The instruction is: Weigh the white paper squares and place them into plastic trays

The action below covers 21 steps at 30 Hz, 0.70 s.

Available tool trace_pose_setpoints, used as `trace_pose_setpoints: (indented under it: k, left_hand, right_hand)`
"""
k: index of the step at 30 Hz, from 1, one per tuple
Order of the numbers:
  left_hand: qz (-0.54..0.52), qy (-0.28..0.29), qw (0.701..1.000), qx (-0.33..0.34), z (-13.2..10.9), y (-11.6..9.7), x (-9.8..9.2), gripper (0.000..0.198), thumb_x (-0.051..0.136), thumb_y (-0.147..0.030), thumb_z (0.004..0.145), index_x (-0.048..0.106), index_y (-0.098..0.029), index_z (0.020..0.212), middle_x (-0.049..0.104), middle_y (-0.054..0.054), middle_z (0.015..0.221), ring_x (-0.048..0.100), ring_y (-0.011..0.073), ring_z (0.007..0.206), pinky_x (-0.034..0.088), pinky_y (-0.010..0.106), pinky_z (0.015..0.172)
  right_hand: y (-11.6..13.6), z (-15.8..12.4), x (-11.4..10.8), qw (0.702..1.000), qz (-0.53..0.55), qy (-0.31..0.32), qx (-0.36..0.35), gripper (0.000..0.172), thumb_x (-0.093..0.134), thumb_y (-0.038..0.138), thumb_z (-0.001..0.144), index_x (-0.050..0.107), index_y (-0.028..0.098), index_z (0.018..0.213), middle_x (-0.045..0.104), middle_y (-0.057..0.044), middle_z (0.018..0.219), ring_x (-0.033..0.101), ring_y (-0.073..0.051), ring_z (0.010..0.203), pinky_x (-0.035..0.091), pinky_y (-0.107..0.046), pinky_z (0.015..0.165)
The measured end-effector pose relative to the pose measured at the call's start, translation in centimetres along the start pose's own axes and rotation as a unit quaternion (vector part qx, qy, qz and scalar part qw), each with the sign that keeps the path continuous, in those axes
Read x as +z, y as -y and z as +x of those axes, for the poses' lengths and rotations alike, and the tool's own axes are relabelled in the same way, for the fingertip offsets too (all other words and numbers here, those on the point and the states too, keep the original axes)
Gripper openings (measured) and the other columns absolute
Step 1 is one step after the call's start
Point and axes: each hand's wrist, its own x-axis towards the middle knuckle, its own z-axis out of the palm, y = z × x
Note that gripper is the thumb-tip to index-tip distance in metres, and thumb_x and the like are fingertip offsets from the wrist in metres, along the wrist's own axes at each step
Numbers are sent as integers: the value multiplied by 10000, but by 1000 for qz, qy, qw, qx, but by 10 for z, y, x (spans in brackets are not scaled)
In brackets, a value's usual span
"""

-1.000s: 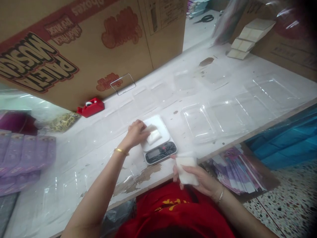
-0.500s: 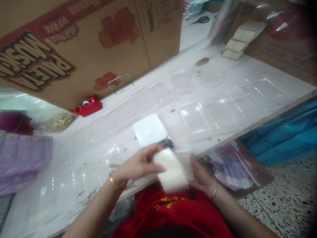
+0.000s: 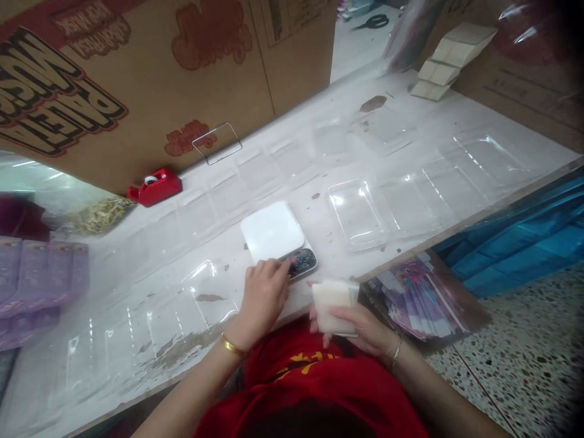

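Stack (image 3: 332, 294) of thin white pieces sits in the right hand (image 3: 365, 331), between the thumb and the fingers. The thumb presses across its near face from 4 o'clock; the other fingers wrap behind it, their tips showing at its 8 o'clock side. That grip is closed down to the stack's thickness and holds nothing else that shows. Stack and hand hang just off the table's near edge, in front of the red clothing (image 3: 314, 395).

At 11 o'clock from the stack, near it, the scale (image 3: 274, 231) rests on the table (image 3: 329, 263), its white plate bare. The left hand (image 3: 265, 293) is at the scale's 6 o'clock side, fingers bent, with a fingertip at the dark panel (image 3: 305, 260). Its thumb is hidden, so I cannot tell how far that hand opens; no held thing shows in it.

Clear trays (image 3: 356, 213) form a row that begins at 12 o'clock from the stack and runs off towards 2. Printed sheets (image 3: 417, 298) stand in a carton at 3 o'clock. Farther out from the scale come a wire frame (image 3: 229, 125) and a big box (image 3: 137, 85) at 11 o'clock, a red tape dispenser (image 3: 157, 190) at 10, and scissors (image 3: 376, 22) at 1.
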Motion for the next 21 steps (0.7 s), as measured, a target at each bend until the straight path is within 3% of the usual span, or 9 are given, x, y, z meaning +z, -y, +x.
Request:
trace_pose_setpoints:
  k: [6, 12, 18, 21]
  left_hand:
    - [112, 45, 992, 25, 1, 0, 20, 464, 453, -105, 917, 473, -149, 1378, 606, 133, 1109, 515, 264, 911, 400, 398, 732]
    - [135, 46, 987, 81, 8, -1, 14, 378, 461, -93, 916, 519, -160, 1283, 604, 111, 1069, 507, 254, 915, 385, 396, 756]
    - [107, 56, 989, 87, 17, -1, 6, 261, 495, -88, 894, 589, -148, 1130, 603, 109, 1036, 502, 271, 916, 369, 406, 747]
    - [17, -10, 998, 67, 10, 0, 2, 376, 470, -52, 884, 552, -185, 1226, 594, 121, 1131, 509, 261, 965, 369, 391, 759]
  right_hand:
    - [10, -2, 1, 1000, -7, -27, -13, 511, 672, 240, 828, 566, 151, 1320, 691, -99, 916, 684, -244, 809, 589, -299, 556]
    - [11, 1, 0, 1000, -14, -28, 4, 519, 675, 225, 812, 569, 156, 1315, 705, -107, 943, 689, -234, 789, 585, -294, 554]
    - [10, 4, 4, 999, -36, 2, 15, 513, 678, 198, 787, 579, 139, 1287, 702, -100, 921, 701, -245, 802, 586, -295, 549]
    - [8, 2, 8, 999, -49, 2, 12, 437, 690, 197, 763, 629, 138, 1192, 705, -94, 928, 706, -251, 819, 585, -293, 544]
